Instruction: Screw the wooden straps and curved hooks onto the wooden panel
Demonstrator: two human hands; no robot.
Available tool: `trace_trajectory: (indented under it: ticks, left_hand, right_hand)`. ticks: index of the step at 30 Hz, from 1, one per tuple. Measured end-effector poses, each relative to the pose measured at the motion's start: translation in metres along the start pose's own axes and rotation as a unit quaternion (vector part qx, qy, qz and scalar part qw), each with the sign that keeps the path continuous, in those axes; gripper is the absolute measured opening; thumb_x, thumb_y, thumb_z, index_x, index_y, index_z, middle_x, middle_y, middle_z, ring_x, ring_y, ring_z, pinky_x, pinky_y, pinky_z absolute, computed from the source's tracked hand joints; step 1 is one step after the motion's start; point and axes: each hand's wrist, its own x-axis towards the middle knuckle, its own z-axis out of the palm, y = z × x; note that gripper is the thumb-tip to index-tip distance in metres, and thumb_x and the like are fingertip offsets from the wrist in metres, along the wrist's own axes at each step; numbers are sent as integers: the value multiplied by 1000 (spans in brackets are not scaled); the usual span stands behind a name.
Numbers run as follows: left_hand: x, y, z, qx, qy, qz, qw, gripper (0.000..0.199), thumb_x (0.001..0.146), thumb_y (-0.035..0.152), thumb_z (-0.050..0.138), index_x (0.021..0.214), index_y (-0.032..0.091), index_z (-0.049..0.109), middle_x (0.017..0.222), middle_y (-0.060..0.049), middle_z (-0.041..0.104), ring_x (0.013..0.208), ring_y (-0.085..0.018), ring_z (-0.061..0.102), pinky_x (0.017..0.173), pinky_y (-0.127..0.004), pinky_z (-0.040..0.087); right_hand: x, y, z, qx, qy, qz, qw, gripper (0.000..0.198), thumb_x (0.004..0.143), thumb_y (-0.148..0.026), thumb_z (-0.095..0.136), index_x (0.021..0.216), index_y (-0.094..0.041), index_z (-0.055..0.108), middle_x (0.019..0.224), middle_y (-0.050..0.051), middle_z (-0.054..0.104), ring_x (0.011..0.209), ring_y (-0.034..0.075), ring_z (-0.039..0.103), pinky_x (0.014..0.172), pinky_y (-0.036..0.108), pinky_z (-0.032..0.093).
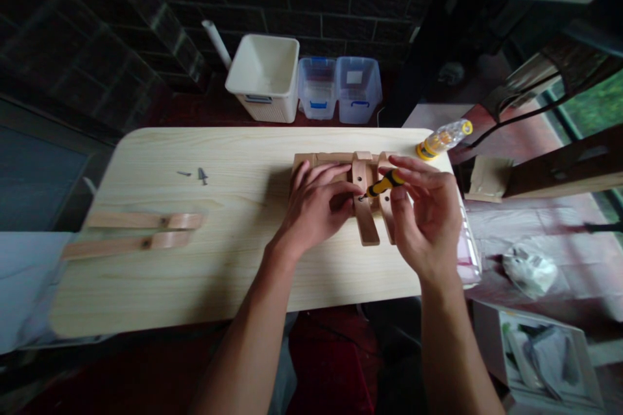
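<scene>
My right hand (pixel 428 211) pinches a yellow and black screwdriver (pixel 387 183). Its tip meets a dark screw (pixel 361 198) in a curved wooden strip (pixel 366 227). A second, similar strip (pixel 388 217) runs alongside, partly behind my right hand. Both strips lie across a wooden frame (pixel 304 159) on the table. My left hand (pixel 318 204) grips the frame from the left, fingers bent over it. Its thumb and forefinger come together against the first strip, close to the screwdriver tip; whether they also touch the screw is hidden.
Two more wooden strips (pixel 146 220) and several loose screws (pixel 202 176) lie on the pale table (pixel 233 279) to the left. A clear bottle-shaped container with yellow ends (pixel 445 138) stands back right. Beyond the far edge are a white bin (pixel 263 68) and two clear plastic bins (pixel 357 87).
</scene>
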Motion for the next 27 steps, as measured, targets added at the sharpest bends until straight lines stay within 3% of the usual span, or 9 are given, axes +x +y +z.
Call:
trace_trajectory:
  ticks: [8,12,17,27]
  left_hand:
    - [0,2,-3,-2,-4,1,1000,23,97,25,72,114,39,80,153,5,67,146,-23,56,137,-58,18]
    - [-1,3,-4,0,-5,2,1000,22,98,26,71,114,39,80,154,5,67,146,-24,56,136,-59,19]
    - [0,1,-1,12,-8,-7,1000,21,97,26,72,112,39,80,153,5,67,147,-25,55,136,-60,19]
    - [0,2,-2,3,-7,-1,1000,22,98,26,70,113,38,80,154,5,67,148,-24,54,137,-60,18]
  right_hand:
    - [-1,11,-2,-39,35,-9,999,24,98,-19,71,120,-29,69,124,6,71,121,25,73,107,51,63]
    - [0,9,-2,-32,33,-10,999,23,98,-20,73,119,-30,69,121,6,71,118,25,73,106,53,63]
    - [0,-3,3,-12,4,-4,1000,20,103,-23,66,122,-30,68,134,9,71,132,29,70,114,60,59]
    - [1,10,-2,-31,48,-11,998,20,98,-22,73,116,-29,69,117,5,72,115,23,74,102,48,65]
